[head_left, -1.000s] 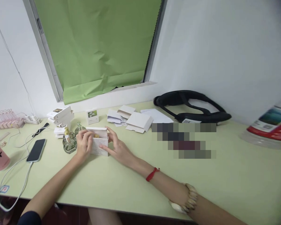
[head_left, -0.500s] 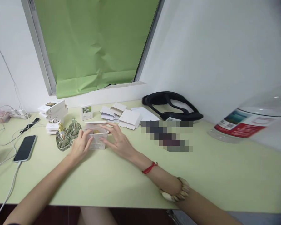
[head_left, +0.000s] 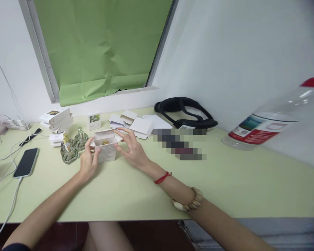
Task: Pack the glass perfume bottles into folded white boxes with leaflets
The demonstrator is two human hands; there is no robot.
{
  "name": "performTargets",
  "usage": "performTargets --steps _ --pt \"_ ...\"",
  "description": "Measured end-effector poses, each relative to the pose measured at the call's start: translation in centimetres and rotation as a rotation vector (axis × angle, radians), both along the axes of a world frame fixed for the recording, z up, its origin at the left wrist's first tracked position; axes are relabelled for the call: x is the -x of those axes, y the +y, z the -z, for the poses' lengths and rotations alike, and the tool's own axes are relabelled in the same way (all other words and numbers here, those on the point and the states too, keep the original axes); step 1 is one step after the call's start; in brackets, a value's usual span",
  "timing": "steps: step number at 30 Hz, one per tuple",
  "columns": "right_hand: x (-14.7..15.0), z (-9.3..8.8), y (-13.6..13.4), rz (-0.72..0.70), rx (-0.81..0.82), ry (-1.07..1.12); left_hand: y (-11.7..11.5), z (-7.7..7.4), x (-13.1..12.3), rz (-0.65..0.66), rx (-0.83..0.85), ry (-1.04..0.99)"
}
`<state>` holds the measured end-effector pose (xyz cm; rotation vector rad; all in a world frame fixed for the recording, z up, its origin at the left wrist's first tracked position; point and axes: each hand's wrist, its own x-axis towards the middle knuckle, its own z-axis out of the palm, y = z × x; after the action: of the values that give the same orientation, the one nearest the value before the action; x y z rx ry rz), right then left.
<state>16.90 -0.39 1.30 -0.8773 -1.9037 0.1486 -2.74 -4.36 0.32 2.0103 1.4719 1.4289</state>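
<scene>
Box [head_left: 106, 154], white and open-topped, is held upright on the table [head_left: 125, 198] between both hands. Its left side is clasped by the left hand [head_left: 87, 162], its right side by the right hand [head_left: 134, 150], presumably for steadiness. A gold cap [head_left: 105, 142] is seen inside. Glass bottles [head_left: 69, 154] are grouped just left, probably within easy reach.

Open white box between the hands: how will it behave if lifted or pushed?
The thin flaps look like card, so the open white box would probably flex under a hard squeeze. Its top is open, so the gold-topped item inside could slide out if tilted far. Standing upright on the table, it would likely slide under a gentle low push.
</scene>
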Motion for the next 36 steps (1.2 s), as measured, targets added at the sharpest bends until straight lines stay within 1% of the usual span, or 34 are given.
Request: performTargets --steps 6,12,17,20,24,26,29,33,36 --pt "-0.03 -0.18 0.02 -0.05 -0.004 0.098 0.22 -0.17 0.16 0.008 0.005 -0.031" --pt "-0.14 -0.45 -0.15 -0.065 0.027 0.034 0.1 -0.58 0.19 0.025 0.035 -0.028" --pt "-0.08 -0.46 -0.22 -0.074 -0.008 0.076 0.19 -0.28 0.25 0.027 0.004 -0.008" --pt "0.04 -0.35 -0.23 -0.09 0.005 0.112 0.35 0.05 0.36 0.026 -0.021 0.011" --pt "0.28 -0.33 -0.26 -0.12 -0.008 0.176 0.47 0.28 0.36 0.019 -0.09 0.038" --pt "0.41 -0.41 -0.31 -0.134 -0.021 0.215 0.43 0.27 0.27 0.011 -0.119 0.047" --pt "0.55 -0.58 -0.42 -0.144 -0.018 0.248 0.25 0.13 0.08 0.003 -0.119 0.062" --pt "0.57 -0.78 -0.58 -0.149 -0.022 0.255 -0.11 -0.12 -0.23 0.005 -0.149 0.091" --pt "0.56 -0.86 -0.69 -0.147 -0.036 0.243 -0.43 -0.23 -0.5 -0.023 -0.165 0.116"
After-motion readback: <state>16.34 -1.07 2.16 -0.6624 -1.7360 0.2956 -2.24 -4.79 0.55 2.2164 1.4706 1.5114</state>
